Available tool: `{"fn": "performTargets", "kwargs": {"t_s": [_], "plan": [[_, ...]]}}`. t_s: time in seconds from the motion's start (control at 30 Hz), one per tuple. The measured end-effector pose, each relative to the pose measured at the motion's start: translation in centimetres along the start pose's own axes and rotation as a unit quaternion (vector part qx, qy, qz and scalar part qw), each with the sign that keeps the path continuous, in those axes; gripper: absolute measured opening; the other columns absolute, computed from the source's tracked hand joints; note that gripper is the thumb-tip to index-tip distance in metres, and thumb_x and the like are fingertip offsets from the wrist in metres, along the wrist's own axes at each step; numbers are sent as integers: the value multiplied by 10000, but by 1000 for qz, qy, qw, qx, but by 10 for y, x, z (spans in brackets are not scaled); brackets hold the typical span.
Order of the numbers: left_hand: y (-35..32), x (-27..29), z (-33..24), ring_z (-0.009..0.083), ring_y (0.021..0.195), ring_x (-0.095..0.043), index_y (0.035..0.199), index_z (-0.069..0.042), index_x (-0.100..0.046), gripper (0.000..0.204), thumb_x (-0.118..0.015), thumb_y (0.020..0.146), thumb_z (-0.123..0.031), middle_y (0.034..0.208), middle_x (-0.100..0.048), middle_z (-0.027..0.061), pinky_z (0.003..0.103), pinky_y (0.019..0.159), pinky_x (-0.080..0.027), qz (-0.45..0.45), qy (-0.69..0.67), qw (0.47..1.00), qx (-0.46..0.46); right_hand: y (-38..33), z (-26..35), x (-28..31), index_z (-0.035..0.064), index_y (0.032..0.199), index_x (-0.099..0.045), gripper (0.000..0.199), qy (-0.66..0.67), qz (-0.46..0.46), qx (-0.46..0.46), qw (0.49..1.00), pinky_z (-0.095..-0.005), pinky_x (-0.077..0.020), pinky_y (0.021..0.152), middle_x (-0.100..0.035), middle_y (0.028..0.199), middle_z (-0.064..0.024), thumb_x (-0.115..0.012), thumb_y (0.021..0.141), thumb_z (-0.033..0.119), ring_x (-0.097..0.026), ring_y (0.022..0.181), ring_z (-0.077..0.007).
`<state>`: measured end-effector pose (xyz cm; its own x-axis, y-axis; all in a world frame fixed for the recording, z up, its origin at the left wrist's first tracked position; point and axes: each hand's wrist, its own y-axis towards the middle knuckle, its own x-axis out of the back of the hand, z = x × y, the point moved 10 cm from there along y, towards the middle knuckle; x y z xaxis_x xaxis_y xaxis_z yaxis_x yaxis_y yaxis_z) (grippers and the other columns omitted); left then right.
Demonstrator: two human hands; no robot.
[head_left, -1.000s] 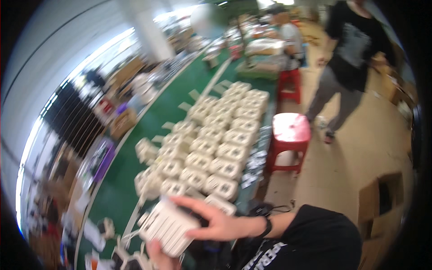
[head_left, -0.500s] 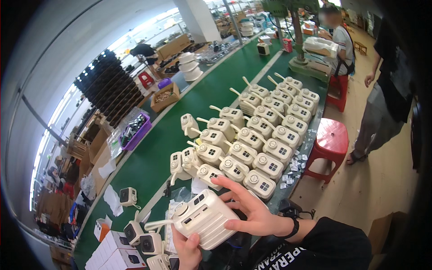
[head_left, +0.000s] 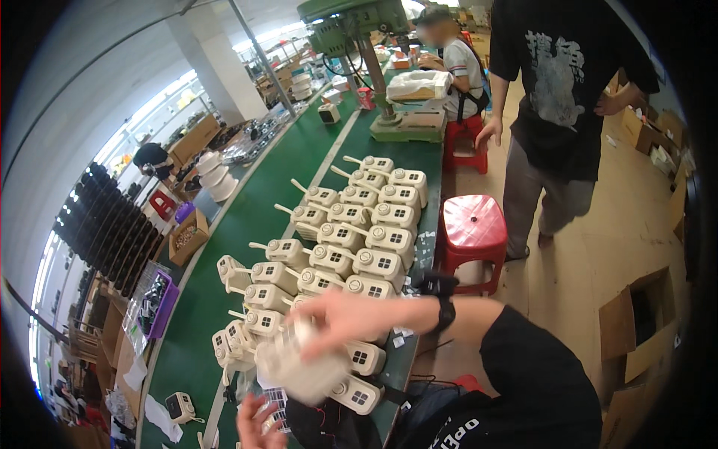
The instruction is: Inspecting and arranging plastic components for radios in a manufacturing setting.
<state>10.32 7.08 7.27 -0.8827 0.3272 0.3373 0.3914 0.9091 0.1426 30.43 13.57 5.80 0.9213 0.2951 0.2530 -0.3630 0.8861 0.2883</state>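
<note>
My right hand [head_left: 359, 318] grips a cream boxy device [head_left: 303, 370] with ribbed sides from above. Both are smeared by motion, and the device hangs over the near end of the green bench [head_left: 247, 187]. Below and to its left, apart from it, my left hand [head_left: 258, 425] holds nothing, its fingers spread. Just beyond the held device stand rows of matching cream devices [head_left: 340, 236], each with a round knob, a dark four-pane panel and many with a strap. One similar device [head_left: 179, 406] with a dark square front lies at the near left.
A green drill press [head_left: 359, 45] stands at the bench's far end, with a person seated behind it. Right of the bench are a red stool [head_left: 473, 221], a standing person [head_left: 557, 97] and an open cardboard box [head_left: 636, 322]. A purple basket [head_left: 159, 307] sits left.
My view has swung right. My left hand has let go of the cream device, which both hands held before. My right hand now carries it alone, beside the rows.
</note>
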Motion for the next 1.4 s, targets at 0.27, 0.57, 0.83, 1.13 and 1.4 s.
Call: {"fn": "performTargets", "kwargs": {"t_s": [0.27, 0.57, 0.83, 1.13, 1.4], "plan": [[-1, 239, 85, 142, 974, -481, 1274, -122, -367, 499, -516, 859, -355, 1149, -462, 63, 288, 775, -379, -332, 121, 927, 125, 93, -83, 288, -27, 1041, -481, 526, -365, -464, -74, 803, -417, -464, 755, -579, 915, -225, -698, 627, 213, -569, 885, -371], [-52, 433, 247, 301, 969, -476, 1299, -78, -326, 734, -601, 744, -472, 1189, -457, 134, 520, 752, -406, -452, 212, 781, 376, 116, -202, 320, -20, 1072, -523, 480, -486, -284, -315, 764, -596, -213, 942, -570, 1071, -208, -595, 741, 320, -544, 1019, -344], [45, 355, 243, 247, 1063, -437, 1286, 32, -292, 896, -720, 644, -424, 1208, -404, 192, 366, 865, -378, -302, 300, 841, 333, 99, -159, 333, 87, 858, -643, 250, -506, -433, -199, 719, -517, -358, 793, -601, 896, -146, -591, 743, 302, -539, 919, -328], [91, 209, 119, 183, 789, -589, 1185, 45, -464, 716, -711, 656, -369, 974, -590, 152, 322, 651, -495, -232, 263, 916, 197, 17, -14, 168, 56, 919, -557, 226, -445, -263, 146, 844, -400, -373, 804, -550, 940, -103, -623, 721, 142, -479, 887, -296], [65, 78, 9, 199, 870, -554, 1196, 43, -448, 657, -670, 702, -330, 1035, -555, 157, 323, 727, -459, -108, 129, 985, 25, -31, 58, 54, 35, 977, -540, 200, -298, -201, 247, 900, -356, -400, 829, -528, 996, -100, -570, 801, 125, -495, 916, -273]]}}
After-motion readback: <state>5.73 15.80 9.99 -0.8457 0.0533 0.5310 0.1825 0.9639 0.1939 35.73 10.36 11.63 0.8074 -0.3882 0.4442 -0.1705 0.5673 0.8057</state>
